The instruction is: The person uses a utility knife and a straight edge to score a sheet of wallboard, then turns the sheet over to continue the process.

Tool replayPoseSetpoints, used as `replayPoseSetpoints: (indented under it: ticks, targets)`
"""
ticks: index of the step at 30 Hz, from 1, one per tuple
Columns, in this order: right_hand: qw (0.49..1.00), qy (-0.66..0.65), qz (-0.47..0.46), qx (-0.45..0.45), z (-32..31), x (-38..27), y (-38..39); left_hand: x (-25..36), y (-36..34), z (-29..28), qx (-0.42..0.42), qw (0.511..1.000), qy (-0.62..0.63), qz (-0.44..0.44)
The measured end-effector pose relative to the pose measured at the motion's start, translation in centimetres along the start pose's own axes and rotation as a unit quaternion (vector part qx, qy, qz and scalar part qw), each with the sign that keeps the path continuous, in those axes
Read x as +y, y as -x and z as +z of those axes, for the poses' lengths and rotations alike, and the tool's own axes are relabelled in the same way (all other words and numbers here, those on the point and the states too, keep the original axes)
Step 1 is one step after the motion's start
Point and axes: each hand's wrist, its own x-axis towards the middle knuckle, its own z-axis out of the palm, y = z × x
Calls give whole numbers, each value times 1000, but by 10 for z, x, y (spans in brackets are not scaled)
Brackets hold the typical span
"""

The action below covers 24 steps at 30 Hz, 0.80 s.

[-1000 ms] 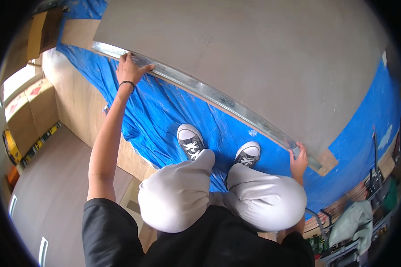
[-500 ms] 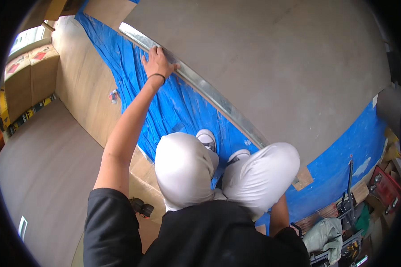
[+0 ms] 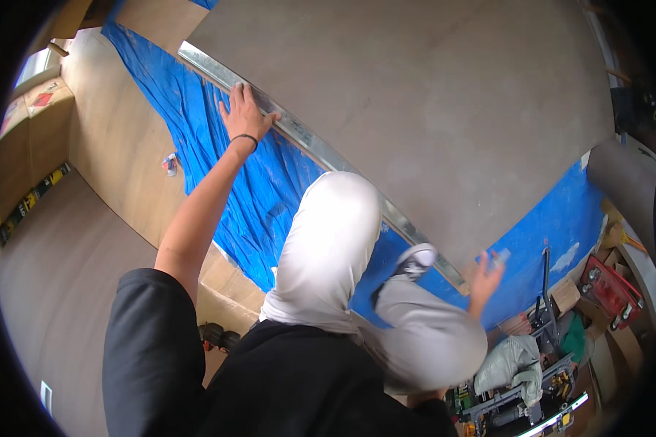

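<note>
My left hand point(image 3: 246, 116) rests with spread fingers on a long silver metal straightedge point(image 3: 313, 153) lying along the edge of a large grey board point(image 3: 415, 87). My right hand point(image 3: 488, 275) is raised beside the straightedge's lower right end, blurred by motion, with a small pale bluish thing at its fingertips that I cannot make out. Crumpled blue sheeting point(image 3: 219, 189) lies beside the board. My left knee is in front of the straightedge's middle, hiding part of it, and my right shoe is just left of its lower end.
Light wooden flooring point(image 3: 116, 138) and cardboard boxes point(image 3: 33, 127) are at the left, with a grey-brown panel point(image 3: 65, 277) lower left. At the lower right lie a folded pale bag point(image 3: 506, 364), metal tool frames point(image 3: 547, 291) and a red wheeled object point(image 3: 608, 288).
My left hand stays on the straightedge. My right hand, half hidden low at the right half a second ago, is now up near its lower end. My right leg and shoe have shifted right.
</note>
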Motion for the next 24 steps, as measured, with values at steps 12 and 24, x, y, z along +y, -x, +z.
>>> replayPoseSetpoints:
  ticks: [12, 24]
  targets:
    - [969, -177, -154, 72, -119, -268, 0, -7, 3, 3, 13, 1000, 17, -11]
    - [814, 1, -426, -395, 261, -337, 22, -21, -3, 35, 30, 986, 156, -49]
